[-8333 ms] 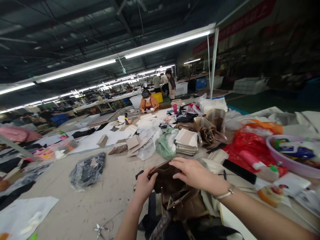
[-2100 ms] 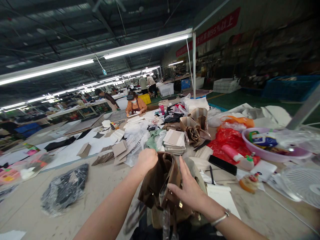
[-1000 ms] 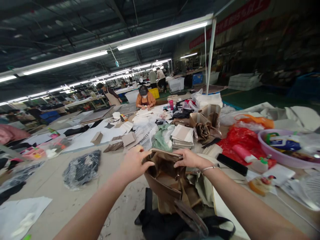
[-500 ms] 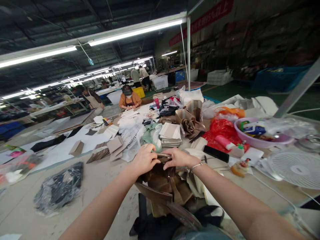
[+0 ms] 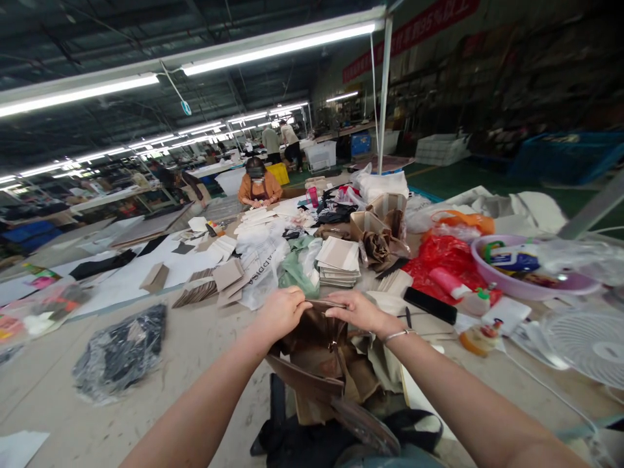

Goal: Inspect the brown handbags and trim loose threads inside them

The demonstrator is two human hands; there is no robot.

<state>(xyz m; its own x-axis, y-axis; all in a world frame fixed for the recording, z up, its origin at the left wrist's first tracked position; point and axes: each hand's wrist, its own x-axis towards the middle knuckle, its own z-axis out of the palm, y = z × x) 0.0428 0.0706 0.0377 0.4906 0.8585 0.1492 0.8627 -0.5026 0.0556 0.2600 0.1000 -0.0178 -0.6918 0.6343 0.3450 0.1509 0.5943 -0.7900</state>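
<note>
Left hand (image 5: pixel 285 313) and right hand (image 5: pixel 358 311) pinch a brown handbag (image 5: pixel 312 338) by the rim, fingers closed on it; cluttered beige counter (image 5: pixel 209 331) below, tube light (image 5: pixel 277 49) under dark roof (image 5: pixel 97 36)

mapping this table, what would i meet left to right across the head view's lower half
Dark bundle in clear plastic, left hand, right hand, flat black rectangular slab, small amber-filled container, round white slatted fan grille.

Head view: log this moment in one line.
left hand: holding bag by rim; right hand: holding rim; bag: mouth open; card stack: on table beyond bag
</note>
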